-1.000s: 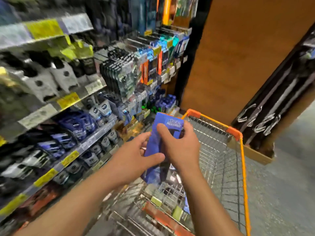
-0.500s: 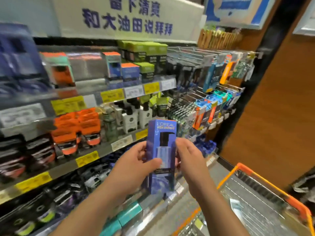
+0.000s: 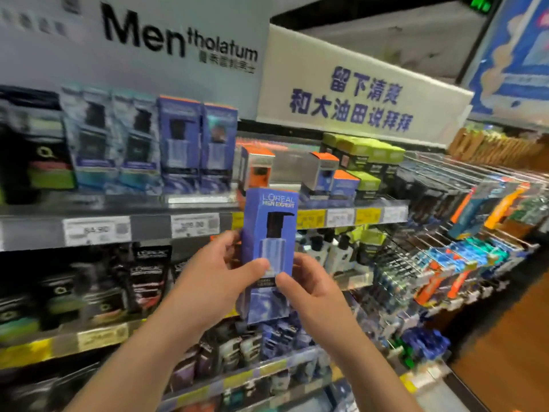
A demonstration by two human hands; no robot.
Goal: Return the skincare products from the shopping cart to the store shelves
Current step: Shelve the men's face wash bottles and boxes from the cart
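Head cam has us right up against the store shelves (image 3: 208, 203), which fill pretty much the whole view, several tiers running off to the right into racks of hanging blister packs (image 3: 463, 233). Up top there's a big grey Mentholatum sign (image 3: 178, 37) and beside it a white banner with blue Chinese lettering (image 3: 356, 96). The top tier holds a row of tall boxes, and we can pick out two blue-purple boxes with orange tops (image 3: 197, 147) that look a lot like the one we're carrying; right of those sit some smaller orange-capped boxes (image 3: 320, 171) and green-topped boxes (image 3: 368, 153). Price tags (image 3: 194, 224) run along the shelf edge, white and yellow, too blurry to read properly. Front and centre is the L'Oreal Men Expert box (image 3: 269, 251), blue-purple with a pump bottle pictured on it, held upright in the air in front of the shelf edge, not touching any shelf. Our left hand (image 3: 217, 281) wraps around its left side, thumb pressed across the front, and our right hand (image 3: 312, 289) pinches the lower right side, thumb on the front too.
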